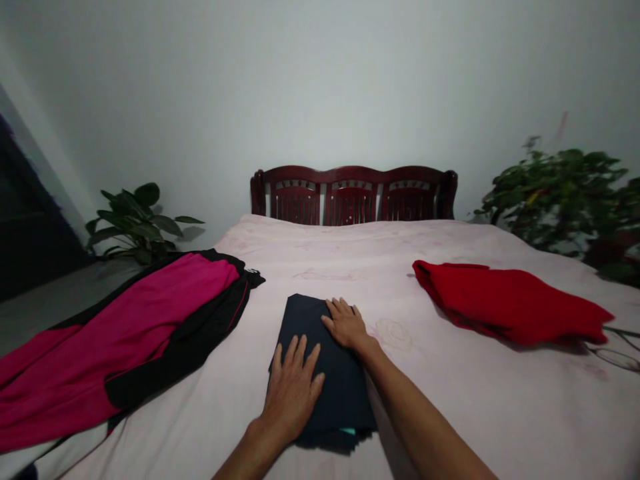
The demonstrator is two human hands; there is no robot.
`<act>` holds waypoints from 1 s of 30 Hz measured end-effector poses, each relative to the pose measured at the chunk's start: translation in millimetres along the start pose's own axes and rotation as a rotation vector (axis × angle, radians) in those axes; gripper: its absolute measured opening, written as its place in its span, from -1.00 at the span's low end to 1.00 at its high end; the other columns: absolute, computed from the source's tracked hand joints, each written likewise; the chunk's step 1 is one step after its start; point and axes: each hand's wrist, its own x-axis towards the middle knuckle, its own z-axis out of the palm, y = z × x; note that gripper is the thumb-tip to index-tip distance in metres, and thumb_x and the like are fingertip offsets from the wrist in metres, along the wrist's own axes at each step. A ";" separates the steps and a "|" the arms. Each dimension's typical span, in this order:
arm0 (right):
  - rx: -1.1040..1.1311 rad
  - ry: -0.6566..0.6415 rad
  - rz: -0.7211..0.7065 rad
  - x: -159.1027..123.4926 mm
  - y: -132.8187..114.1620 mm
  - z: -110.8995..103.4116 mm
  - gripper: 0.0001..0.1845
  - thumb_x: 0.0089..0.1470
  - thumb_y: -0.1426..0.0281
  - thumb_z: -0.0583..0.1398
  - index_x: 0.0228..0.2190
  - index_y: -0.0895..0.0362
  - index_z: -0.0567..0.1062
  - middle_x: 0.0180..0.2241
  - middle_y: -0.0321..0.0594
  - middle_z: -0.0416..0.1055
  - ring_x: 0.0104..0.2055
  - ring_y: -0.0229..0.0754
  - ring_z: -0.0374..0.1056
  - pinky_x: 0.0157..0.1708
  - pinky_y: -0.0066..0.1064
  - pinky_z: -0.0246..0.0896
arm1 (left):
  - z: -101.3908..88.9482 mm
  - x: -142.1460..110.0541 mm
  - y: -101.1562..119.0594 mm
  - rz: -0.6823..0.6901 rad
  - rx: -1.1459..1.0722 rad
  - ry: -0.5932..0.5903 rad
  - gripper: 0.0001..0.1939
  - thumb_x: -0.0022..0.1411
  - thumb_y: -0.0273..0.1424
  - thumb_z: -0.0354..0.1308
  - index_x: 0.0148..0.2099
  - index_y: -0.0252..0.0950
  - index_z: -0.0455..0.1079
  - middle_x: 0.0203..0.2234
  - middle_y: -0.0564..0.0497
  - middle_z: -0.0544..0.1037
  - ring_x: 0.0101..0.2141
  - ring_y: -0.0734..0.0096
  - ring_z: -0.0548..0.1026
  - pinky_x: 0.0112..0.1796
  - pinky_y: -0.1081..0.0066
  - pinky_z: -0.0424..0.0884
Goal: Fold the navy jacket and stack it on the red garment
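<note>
A dark navy folded garment (pixel 333 387) lies on the bed in front of me, its layered edges and a bit of green showing at the near end. My left hand (pixel 293 387) rests flat on its left side with the fingers spread. Farther up, my right hand (pixel 346 325) lies on the garment's upper right edge, fingers stretched out. Neither hand grips anything. What kind of garment it is cannot be made out from the fold.
Pink and black clothing (pixel 165 313) is laid along the bed's left side. On the right sits a folded red garment (pixel 510 303), with a pair of glasses (pixel 617 353) beside it. Beyond the pink sheet (pixel 320 250) stands a dark wooden headboard (pixel 353 193), flanked by leafy plants (pixel 140 220).
</note>
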 end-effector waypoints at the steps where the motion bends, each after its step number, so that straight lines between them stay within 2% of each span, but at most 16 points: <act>1: -0.001 0.000 0.032 1.5 1.4 0.2 -0.29 0.31 0.05 -0.13 0.35 0.14 0.08 0.39 -0.05 -0.06 0.44 0.09 -0.24 0.34 0.09 -0.33 | -0.3 -0.1 -0.3 0.000 -0.001 -0.004 -0.47 0.41 -0.21 -0.08 0.38 -0.08 0.13 0.36 -0.13 0.17 0.35 0.05 0.07 0.27 -0.17 0.01; 4: 0.021 0.028 0.079 -6.5 -0.5 1.3 -0.28 0.31 0.08 -0.10 0.35 0.20 0.08 0.40 0.05 -0.13 0.44 0.17 -0.29 0.33 0.12 -0.33 | -1.2 0.9 -0.5 -0.028 -0.030 -0.025 -0.46 0.41 -0.18 -0.09 0.39 -0.06 0.11 0.37 -0.13 0.14 0.36 0.06 0.04 0.28 -0.17 -0.02; 7: 0.152 0.089 0.073 -28.5 -4.9 9.3 -0.25 0.25 0.13 0.04 0.32 0.29 0.12 0.41 0.10 -0.19 0.45 0.17 -0.38 0.36 0.02 -0.35 | -1.1 3.4 -6.0 -0.128 -0.086 -0.063 -0.43 0.39 -0.16 -0.07 0.39 -0.08 0.10 0.40 -0.16 0.04 0.38 0.01 -0.03 0.27 -0.19 -0.04; 10: 0.456 0.181 0.143 -54.0 -4.8 18.1 -0.17 0.11 0.25 0.17 0.31 0.35 0.11 0.40 0.14 -0.17 0.45 0.11 -0.33 0.38 -0.08 -0.33 | 1.9 6.4 -19.9 -0.272 -0.185 -0.088 -0.39 0.38 -0.14 -0.06 0.41 -0.16 0.06 0.42 -0.23 -0.07 0.38 -0.06 -0.09 0.25 -0.13 0.03; 13: 0.962 0.249 0.370 -74.3 -1.1 14.9 -0.10 -0.03 0.32 0.25 0.30 0.23 0.09 0.35 0.09 0.05 0.38 0.06 -0.01 0.33 -0.13 -0.09 | 9.5 7.6 -36.7 -0.321 -0.336 -0.085 -0.35 0.38 -0.15 -0.07 0.43 -0.21 0.00 0.42 -0.27 -0.09 0.38 -0.03 -0.09 0.26 -0.02 0.07; 14: 1.161 0.221 0.428 -79.4 -0.3 10.8 -0.12 -0.05 0.31 0.27 0.28 0.20 0.14 0.30 0.09 0.15 0.32 0.06 0.12 0.29 -0.13 0.02 | 12.9 7.5 -41.5 -0.320 -0.390 -0.074 -0.35 0.38 -0.15 -0.07 0.43 -0.21 -0.01 0.42 -0.26 -0.08 0.38 -0.01 -0.08 0.27 0.00 0.07; 15: 1.360 0.133 0.466 -83.8 -0.3 5.8 -0.16 -0.06 0.29 0.29 0.23 0.20 0.21 0.24 0.10 0.26 0.24 0.07 0.24 0.23 -0.12 0.13 | 16.5 7.2 -45.5 -0.322 -0.445 -0.058 -0.35 0.38 -0.15 -0.08 0.43 -0.20 -0.01 0.42 -0.24 -0.07 0.38 0.00 -0.08 0.28 0.00 0.05; 17: 1.696 -0.156 0.497 -90.5 -2.6 -4.0 -0.28 -0.06 0.26 0.31 0.12 0.26 0.34 0.07 0.15 0.44 0.06 0.08 0.42 0.11 -0.09 0.28 | 23.2 6.7 -51.4 -0.338 -0.559 -0.022 -0.36 0.38 -0.15 -0.10 0.43 -0.20 0.01 0.42 -0.21 -0.05 0.39 0.04 -0.07 0.29 0.00 0.03; 19: 1.891 -0.420 0.550 -94.4 -7.7 -9.9 -0.41 -0.05 0.30 0.30 0.01 0.32 0.43 -0.14 0.14 0.55 -0.12 0.05 0.52 0.01 -0.08 0.36 | 27.7 6.9 -54.9 -0.367 -0.674 0.001 -0.35 0.37 -0.13 -0.11 0.42 -0.22 0.02 0.41 -0.19 -0.03 0.39 0.08 -0.07 0.31 0.01 -0.01; 20: 1.946 -0.476 0.587 -95.3 -10.7 -10.7 -0.46 -0.04 0.34 0.28 -0.02 0.33 0.44 -0.21 0.11 0.58 -0.19 0.03 0.53 -0.02 -0.08 0.38 | 28.5 7.4 -56.0 -0.382 -0.728 0.006 -0.34 0.36 -0.11 -0.11 0.42 -0.23 0.03 0.41 -0.18 -0.02 0.39 0.11 -0.07 0.32 0.01 -0.04; 21: 1.986 -0.466 0.617 -95.9 -13.6 -10.4 -0.49 -0.05 0.39 0.25 -0.03 0.32 0.45 -0.27 0.07 0.59 -0.25 0.00 0.54 -0.04 -0.09 0.39 | 28.3 8.0 -56.9 -0.395 -0.778 0.012 -0.33 0.35 -0.09 -0.10 0.41 -0.23 0.04 0.41 -0.15 -0.01 0.39 0.13 -0.08 0.33 0.03 -0.07; 23: 2.042 -0.364 0.642 -96.9 -17.6 -8.5 -0.49 -0.09 0.50 0.23 -0.03 0.28 0.45 -0.32 -0.02 0.60 -0.33 -0.05 0.54 -0.07 -0.10 0.41 | 24.8 9.4 -57.9 -0.408 -0.875 0.031 -0.31 0.32 -0.05 -0.10 0.40 -0.24 0.07 0.40 -0.10 0.06 0.39 0.19 -0.05 0.34 0.08 -0.11; 26: 2.113 -0.212 0.636 -101.0 -13.6 -12.0 -0.44 -0.14 0.58 0.22 -0.02 0.22 0.45 -0.33 -0.09 0.61 -0.35 -0.09 0.54 -0.07 -0.12 0.41 | 15.7 11.0 -58.1 -0.460 -1.004 0.067 -0.31 0.32 -0.02 -0.13 0.37 -0.26 0.12 0.35 -0.09 0.19 0.34 0.23 0.11 0.34 0.15 -0.07; 30: 2.131 -0.117 0.670 -108.2 22.8 -42.2 -0.58 -0.06 0.54 0.22 -0.08 0.23 0.49 -0.37 -0.11 0.61 -0.38 -0.11 0.55 -0.12 -0.17 0.45 | 12.7 12.8 -57.9 -0.597 -1.030 0.085 -0.34 0.26 -0.02 -0.04 0.29 -0.26 0.24 0.28 -0.13 0.31 0.28 0.10 0.25 0.29 0.08 0.10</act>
